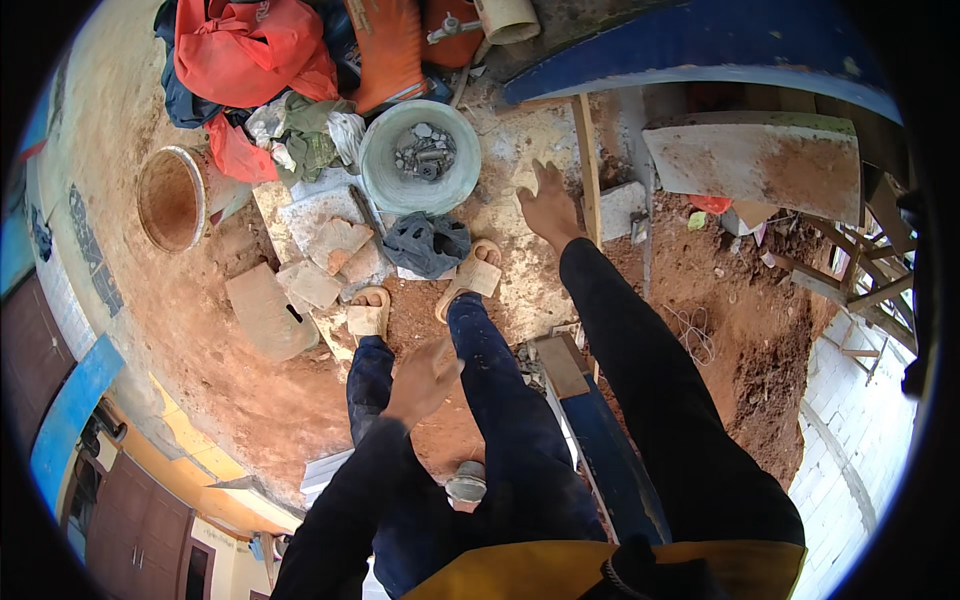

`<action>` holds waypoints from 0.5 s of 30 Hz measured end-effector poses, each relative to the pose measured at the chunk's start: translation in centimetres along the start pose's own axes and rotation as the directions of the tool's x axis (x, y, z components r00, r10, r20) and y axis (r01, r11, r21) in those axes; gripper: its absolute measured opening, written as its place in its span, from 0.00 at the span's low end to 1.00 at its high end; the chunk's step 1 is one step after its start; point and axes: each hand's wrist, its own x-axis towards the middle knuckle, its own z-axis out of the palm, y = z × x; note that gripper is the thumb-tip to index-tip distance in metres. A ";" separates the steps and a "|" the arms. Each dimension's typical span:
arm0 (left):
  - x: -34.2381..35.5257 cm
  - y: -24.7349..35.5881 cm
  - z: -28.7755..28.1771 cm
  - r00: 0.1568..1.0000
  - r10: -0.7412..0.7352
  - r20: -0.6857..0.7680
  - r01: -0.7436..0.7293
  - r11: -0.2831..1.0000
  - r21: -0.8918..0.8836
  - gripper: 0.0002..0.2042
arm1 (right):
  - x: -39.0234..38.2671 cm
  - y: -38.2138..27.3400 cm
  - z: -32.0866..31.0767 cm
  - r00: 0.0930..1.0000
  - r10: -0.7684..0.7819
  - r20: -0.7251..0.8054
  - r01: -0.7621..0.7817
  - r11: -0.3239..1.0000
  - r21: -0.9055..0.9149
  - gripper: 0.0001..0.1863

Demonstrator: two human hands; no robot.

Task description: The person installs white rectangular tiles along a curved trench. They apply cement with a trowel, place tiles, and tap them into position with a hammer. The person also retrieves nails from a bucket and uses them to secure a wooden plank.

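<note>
My right hand (550, 208) reaches forward with its fingers apart, holding nothing. It is over the pale, stained ground, just left of an upright wooden strip (586, 165). Closer to my body, my left hand (420, 382) hovers between my legs; motion blurs its fingers, and nothing shows in it. Ahead of my feet stands a grey-green bucket (373, 180) with grey rubble (425, 150) inside. A crumpled dark plastic bag (428, 246) lies against the bucket's near side, beside my right sandal (478, 272).
Broken tile pieces (340, 245) and a flat board (268, 312) lie to the left, near a dirt-stained bucket (146, 200). Red bags (250, 55) are piled at the back. A concrete slab (755, 165) and dug soil (740, 330) are on the right; a blue beam (618, 455) runs beside my right leg.
</note>
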 end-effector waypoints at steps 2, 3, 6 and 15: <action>-7.0 -2.4 -1.9 0.981 -0.194 0.002 0.189 0.959 0.212 0.33 | 3.0 -2.1 1.3 0.980 -0.149 -0.132 0.156 0.987 0.042 0.26; -10.1 -3.3 -2.4 0.977 -0.211 -0.037 0.213 0.939 0.270 0.32 | 4.4 -3.5 2.2 0.964 -0.243 -0.111 0.251 0.965 0.071 0.27; -14.2 -5.6 -2.2 0.953 -0.263 -0.152 0.285 0.947 0.148 0.28 | 8.7 -7.8 7.4 0.906 -0.331 0.264 0.346 0.938 -0.009 0.27; -13.8 -7.9 -1.3 0.864 -0.424 -0.274 0.383 0.904 -0.190 0.25 | 13.2 -7.6 22.7 0.914 -0.197 0.355 0.320 0.888 -0.330 0.36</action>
